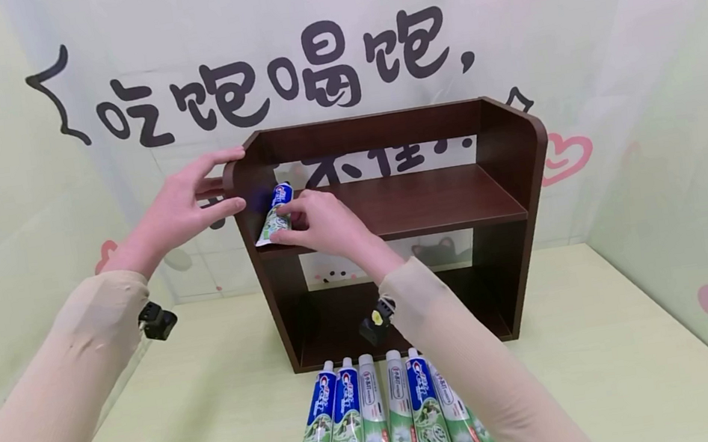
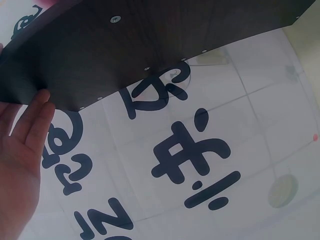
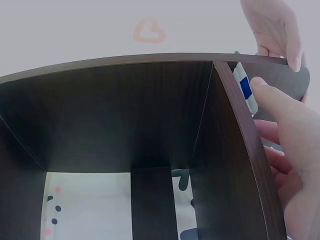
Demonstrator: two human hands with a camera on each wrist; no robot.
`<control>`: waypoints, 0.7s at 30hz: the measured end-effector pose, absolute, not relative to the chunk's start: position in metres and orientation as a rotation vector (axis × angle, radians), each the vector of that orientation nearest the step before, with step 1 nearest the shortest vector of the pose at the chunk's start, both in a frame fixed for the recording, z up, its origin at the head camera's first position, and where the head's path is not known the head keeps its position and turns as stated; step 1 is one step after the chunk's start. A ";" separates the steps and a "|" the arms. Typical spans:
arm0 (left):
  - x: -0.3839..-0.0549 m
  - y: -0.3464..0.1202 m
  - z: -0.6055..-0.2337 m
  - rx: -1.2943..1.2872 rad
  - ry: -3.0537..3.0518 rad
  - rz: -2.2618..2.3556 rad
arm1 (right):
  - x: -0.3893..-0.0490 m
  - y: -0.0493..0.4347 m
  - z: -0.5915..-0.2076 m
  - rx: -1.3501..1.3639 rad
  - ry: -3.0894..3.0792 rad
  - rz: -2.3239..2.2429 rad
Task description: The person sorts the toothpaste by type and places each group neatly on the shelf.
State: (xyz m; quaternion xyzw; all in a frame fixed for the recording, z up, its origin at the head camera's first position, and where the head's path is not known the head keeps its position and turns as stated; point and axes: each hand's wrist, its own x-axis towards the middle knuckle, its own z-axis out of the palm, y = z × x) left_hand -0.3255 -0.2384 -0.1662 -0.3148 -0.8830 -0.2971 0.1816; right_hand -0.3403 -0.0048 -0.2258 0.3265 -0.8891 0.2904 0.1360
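A blue, white and green toothpaste tube [image 1: 278, 213] leans at the left end of the upper shelf of a dark brown wooden rack [image 1: 432, 198]. My right hand [image 1: 326, 223] holds this tube between thumb and fingers. In the right wrist view, the thumb lies by the tube's end [image 3: 245, 89]. My left hand [image 1: 178, 208] touches the rack's left side panel [image 2: 125, 55] near its top, fingers mostly straight. Its index finger reaches the upper edge, and its thumb is by the panel's front.
Several toothpaste tubes [image 1: 372, 415] lie side by side on the pale table [image 1: 215, 391] before the rack, caps toward it. My right forearm [image 1: 483, 369] covers part of the row. A wall with black lettering [image 1: 328, 66] stands behind.
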 end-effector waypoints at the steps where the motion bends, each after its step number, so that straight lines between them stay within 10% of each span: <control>1: -0.326 -0.238 -0.167 -0.889 -2.492 -0.843 | -0.340 -0.005 -0.226 0.946 -2.576 0.837; 21: -0.328 -0.239 -0.169 -0.898 -2.465 -0.838 | -0.333 -0.003 -0.226 0.915 -2.570 0.702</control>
